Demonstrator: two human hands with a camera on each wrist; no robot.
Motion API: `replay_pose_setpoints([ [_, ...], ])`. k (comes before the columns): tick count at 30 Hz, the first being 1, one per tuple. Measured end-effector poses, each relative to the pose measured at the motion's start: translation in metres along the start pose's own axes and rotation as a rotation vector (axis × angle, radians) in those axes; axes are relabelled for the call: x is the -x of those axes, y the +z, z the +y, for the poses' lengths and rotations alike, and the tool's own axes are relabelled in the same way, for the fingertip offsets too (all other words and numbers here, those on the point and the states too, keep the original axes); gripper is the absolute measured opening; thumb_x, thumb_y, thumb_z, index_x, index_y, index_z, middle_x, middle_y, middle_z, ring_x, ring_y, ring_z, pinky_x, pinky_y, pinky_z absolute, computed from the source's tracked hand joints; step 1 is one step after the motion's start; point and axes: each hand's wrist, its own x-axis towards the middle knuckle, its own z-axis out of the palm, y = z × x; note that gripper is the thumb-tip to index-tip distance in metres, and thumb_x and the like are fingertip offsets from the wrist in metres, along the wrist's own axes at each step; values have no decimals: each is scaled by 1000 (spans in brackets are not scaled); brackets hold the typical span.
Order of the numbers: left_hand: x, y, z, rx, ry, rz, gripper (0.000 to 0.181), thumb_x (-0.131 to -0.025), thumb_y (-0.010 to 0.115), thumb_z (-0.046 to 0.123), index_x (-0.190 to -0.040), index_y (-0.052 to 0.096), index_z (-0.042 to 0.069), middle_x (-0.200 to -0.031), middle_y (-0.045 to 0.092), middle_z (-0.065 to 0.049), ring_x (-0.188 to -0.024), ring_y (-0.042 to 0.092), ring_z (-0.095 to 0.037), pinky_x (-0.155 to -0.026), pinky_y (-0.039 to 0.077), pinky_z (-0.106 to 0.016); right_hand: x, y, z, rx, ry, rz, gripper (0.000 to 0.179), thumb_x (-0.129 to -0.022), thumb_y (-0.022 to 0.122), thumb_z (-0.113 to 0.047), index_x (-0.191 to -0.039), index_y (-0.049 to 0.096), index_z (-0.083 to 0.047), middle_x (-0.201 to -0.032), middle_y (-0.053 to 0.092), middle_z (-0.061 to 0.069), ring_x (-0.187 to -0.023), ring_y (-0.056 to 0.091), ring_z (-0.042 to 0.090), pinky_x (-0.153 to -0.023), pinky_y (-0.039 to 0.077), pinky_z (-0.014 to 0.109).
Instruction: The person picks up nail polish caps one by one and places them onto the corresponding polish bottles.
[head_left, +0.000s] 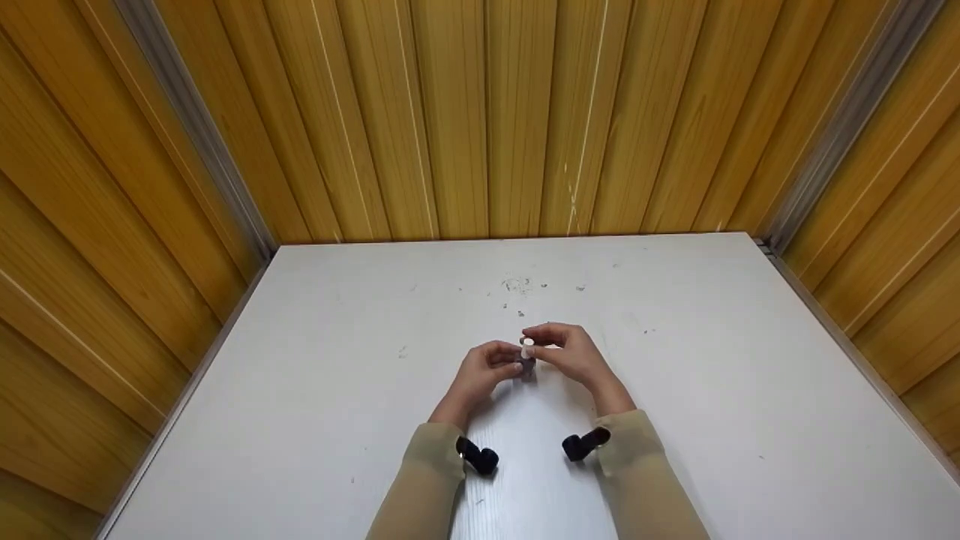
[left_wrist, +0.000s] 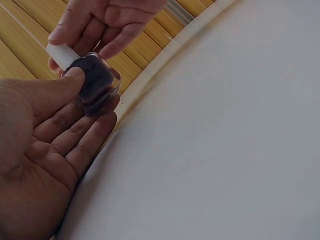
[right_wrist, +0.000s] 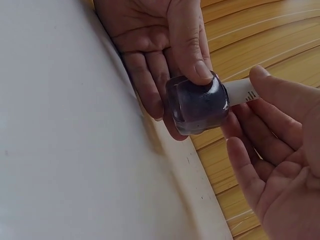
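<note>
Between the two hands is a small nail polish bottle (right_wrist: pixel 197 105) of clear glass with dark purple-blue polish inside and a white cap (right_wrist: pixel 241 91). My left hand (head_left: pixel 481 371) pinches the glass body, thumb on one face and fingers behind it, as the left wrist view shows at the bottle (left_wrist: pixel 97 80). The right hand (head_left: pixel 574 354) grips the white cap (left_wrist: pixel 61 55) between thumb and fingers. The cap sits on the bottle's neck. In the head view the bottle (head_left: pixel 528 364) is upright over the table, cap up; whether it touches the tabletop I cannot tell.
A white table (head_left: pixel 337 390) with scattered dark marks (head_left: pixel 517 284) lies under the hands. Wood-patterned panels (head_left: pixel 450 120) stand behind it and at both sides. Black wrist-worn cameras (head_left: pixel 480 457) stick out from the beige sleeves (head_left: pixel 427 480).
</note>
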Motion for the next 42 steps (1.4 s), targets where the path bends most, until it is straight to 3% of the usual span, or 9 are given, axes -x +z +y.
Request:
replay_pose_setpoints([
  [13,0,0,-1,-4,25,-7,29,-93,68,-7,-121,63,-14,-117,72,-28,-105,73,-20,-92,62,-31,-1,0,-2,20,-16,16,20,-90,80,-14,-106,77,-3,-104,78,11,-97,69,13,-82,54,23],
  [20,0,0,0,-5,22,-13,28,-93,67,-8,-120,63,-13,-117,73,-27,-105,73,-18,-92,62,-30,-2,2,0,26,-25,45,20,-87,82,-15,-99,75,-1,-94,76,10,-90,65,12,-79,52,26],
  [24,0,0,-1,2,14,-15,28,-93,68,-7,-120,64,-12,-117,73,-26,-105,73,-18,-93,62,-31,-2,3,1,31,-3,49,22,-88,82,-15,-103,74,0,-98,75,12,-91,64,12,-81,51,27],
  [30,-1,-1,-2,10,12,-10,27,-93,68,-7,-119,63,-12,-116,74,-24,-105,74,-19,-93,62,-31,4,0,-11,7,-3,-28,33,-93,75,-8,-123,70,6,-121,73,24,-112,68,29,-88,53,23],
  [34,-1,-1,-2,5,9,-5,26,-93,68,-6,-119,64,-12,-116,74,-25,-104,74,-19,-92,62,-31,13,-2,-31,6,-20,-56,29,-94,72,-4,-120,70,8,-121,73,25,-117,68,37,-89,53,21],
  [42,-1,-1,-3,-25,15,-3,28,-93,69,-5,-120,65,-11,-116,74,-25,-105,74,-21,-92,62,-30,16,-1,-38,8,-17,-20,22,-92,75,-6,-110,73,7,-108,76,21,-100,68,17,-86,53,26],
])
